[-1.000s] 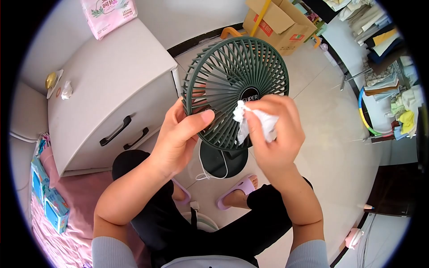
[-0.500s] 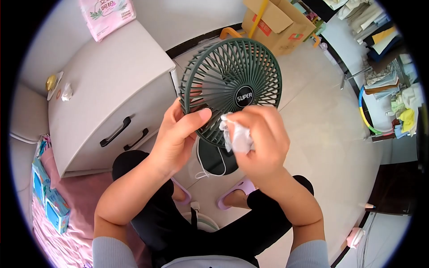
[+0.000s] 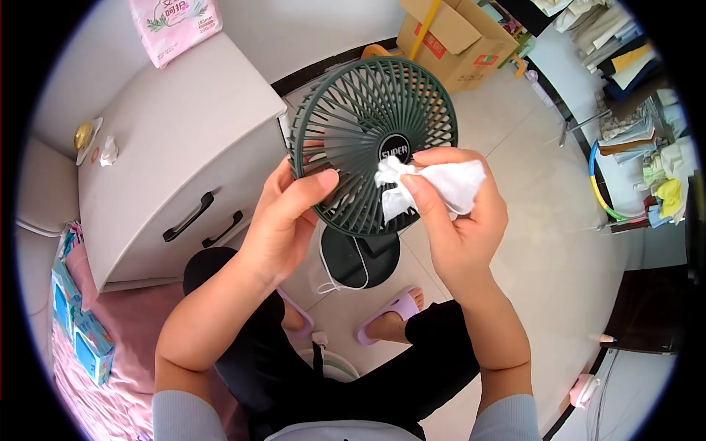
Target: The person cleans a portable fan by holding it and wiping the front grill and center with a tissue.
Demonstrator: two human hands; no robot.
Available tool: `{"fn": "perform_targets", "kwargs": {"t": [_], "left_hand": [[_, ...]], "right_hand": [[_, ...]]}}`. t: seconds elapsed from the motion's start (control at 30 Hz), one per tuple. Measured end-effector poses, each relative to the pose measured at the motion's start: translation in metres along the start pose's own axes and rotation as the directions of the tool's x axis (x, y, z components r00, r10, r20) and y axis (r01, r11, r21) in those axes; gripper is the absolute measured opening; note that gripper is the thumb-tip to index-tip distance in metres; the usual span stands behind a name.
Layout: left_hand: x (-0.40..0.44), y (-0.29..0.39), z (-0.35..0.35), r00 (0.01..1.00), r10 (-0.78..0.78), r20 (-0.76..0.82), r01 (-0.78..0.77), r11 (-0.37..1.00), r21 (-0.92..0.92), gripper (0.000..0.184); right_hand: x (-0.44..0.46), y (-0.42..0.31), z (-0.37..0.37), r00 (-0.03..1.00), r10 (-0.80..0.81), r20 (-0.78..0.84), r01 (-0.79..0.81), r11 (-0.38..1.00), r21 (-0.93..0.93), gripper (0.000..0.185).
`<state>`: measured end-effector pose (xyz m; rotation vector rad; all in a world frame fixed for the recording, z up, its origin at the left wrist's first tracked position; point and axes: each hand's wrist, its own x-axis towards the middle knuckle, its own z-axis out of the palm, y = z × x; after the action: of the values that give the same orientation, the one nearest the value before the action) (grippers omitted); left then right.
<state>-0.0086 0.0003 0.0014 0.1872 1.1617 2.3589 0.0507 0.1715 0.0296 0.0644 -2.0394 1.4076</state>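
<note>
A dark green fan (image 3: pixel 346 110) with a round grille and a "SUPER" badge at its centre is held up in front of me. My left hand (image 3: pixel 283 209) grips the left rim of the grille, thumb on the front and fingers behind. Between the thumb and fingers of my right hand (image 3: pixel 471 228) is a crumpled white tissue (image 3: pixel 452 185). Its loose end lies against the grille just below the badge. The fan's dark round base (image 3: pixel 379 264) hangs beneath the grille, with a white cord (image 3: pixel 323 273) looped by it.
A pale cabinet (image 3: pixel 184 110) with black handles stands at left, bearing a pink tissue pack (image 3: pixel 176 29) and a small crumpled white piece (image 3: pixel 109 151). Behind the fan is a cardboard box (image 3: pixel 460 48). Folded clothes (image 3: pixel 632 132) hang at right; a pink bed (image 3: pixel 140 323) lies lower left.
My right hand has moved slightly right and up with the tissue, its fingers opening out so more tissue shows. The fan has shifted a little left and up.
</note>
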Motion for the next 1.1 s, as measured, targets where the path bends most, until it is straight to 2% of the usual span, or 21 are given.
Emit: {"fn": "perform_targets", "kwargs": {"t": [0.03, 0.1, 0.13, 0.17, 0.23, 0.27, 0.4, 0.57, 0.63, 0.7, 0.77, 0.87, 0.97, 1.03, 1.07, 1.1], "left_hand": [[0.0, -0.001, 0.0, 1.0, -0.026, 0.01, 0.026, 1.0, 0.003, 0.046], [-0.002, -0.002, 0.001, 0.999, -0.044, 0.019, 0.044, 0.999, 0.009, 0.045], [-0.002, -0.002, 0.001, 0.998, -0.061, 0.028, 0.062, 0.998, -0.004, 0.045], [-0.002, -0.002, 0.001, 0.996, -0.078, 0.035, 0.078, 0.997, -0.018, 0.045], [-0.002, -0.002, 0.001, 0.997, -0.073, 0.03, 0.074, 0.997, -0.037, 0.044], [-0.002, -0.001, 0.001, 0.997, -0.071, 0.03, 0.073, 0.996, -0.054, 0.044], [-0.003, 0.002, -0.001, 0.997, -0.065, 0.03, 0.067, 0.996, -0.063, 0.043], [-0.003, 0.002, -0.002, 0.999, -0.034, 0.007, 0.034, 0.999, -0.026, 0.043], [-0.003, 0.002, -0.001, 1.0, -0.022, -0.011, 0.021, 0.999, -0.027, 0.043], [-0.004, 0.002, -0.001, 1.0, -0.011, -0.029, 0.01, 1.0, -0.028, 0.042], [-0.004, 0.002, -0.003, 0.999, -0.029, -0.018, 0.028, 0.999, -0.036, 0.041], [-0.003, 0.003, -0.006, 0.999, -0.041, -0.002, 0.04, 0.997, -0.07, 0.04], [-0.003, 0.003, -0.002, 1.0, -0.006, -0.021, 0.005, 0.998, -0.056, 0.041], [-0.003, 0.0, -0.001, 1.0, 0.01, -0.01, -0.01, 0.999, -0.045, 0.041], [-0.004, -0.001, 0.0, 1.0, -0.014, 0.009, 0.014, 1.0, -0.026, 0.042], [-0.005, -0.002, 0.001, 0.999, -0.037, 0.027, 0.037, 0.999, -0.006, 0.042]], "right_hand": [[0.002, 0.006, 0.0, 1.0, -0.001, -0.001, 0.001, 1.0, 0.0, 0.015], [0.006, 0.017, -0.002, 0.926, -0.355, 0.13, 0.376, 0.9, -0.22, 0.013], [0.009, 0.015, -0.003, 0.89, -0.419, 0.182, 0.455, 0.846, -0.276, 0.018], [0.007, 0.015, -0.002, 0.89, -0.418, 0.184, 0.455, 0.847, -0.276, 0.018], [0.003, 0.014, 0.001, 0.933, -0.348, 0.088, 0.358, 0.884, -0.3, 0.024], [0.004, 0.02, 0.002, 0.914, -0.398, 0.075, 0.401, 0.865, -0.303, 0.031], [0.004, 0.023, 0.003, 0.899, -0.429, 0.086, 0.431, 0.839, -0.331, 0.034], [-0.003, 0.013, 0.009, 0.914, -0.381, 0.139, 0.405, 0.845, -0.349, 0.041], [-0.004, 0.012, 0.012, 0.879, -0.458, 0.131, 0.474, 0.811, -0.342, 0.041], [-0.007, 0.015, 0.012, 0.854, -0.483, 0.195, 0.519, 0.765, -0.381, 0.038], [-0.014, 0.014, 0.015, 0.855, -0.48, 0.196, 0.519, 0.778, -0.354, 0.034], [-0.027, 0.005, 0.025, 0.818, -0.495, 0.292, 0.568, 0.775, -0.277, 0.026], [-0.028, 0.008, 0.024, 0.766, -0.552, 0.33, 0.638, 0.717, -0.281, 0.026], [-0.013, 0.011, 0.014, 0.794, -0.534, 0.29, 0.606, 0.735, -0.305, 0.026], [-0.007, 0.009, 0.012, 0.862, -0.461, 0.211, 0.507, 0.79, -0.345, 0.027], [-0.003, 0.011, 0.008, 0.889, -0.429, 0.16, 0.456, 0.805, -0.38, 0.03]]}}
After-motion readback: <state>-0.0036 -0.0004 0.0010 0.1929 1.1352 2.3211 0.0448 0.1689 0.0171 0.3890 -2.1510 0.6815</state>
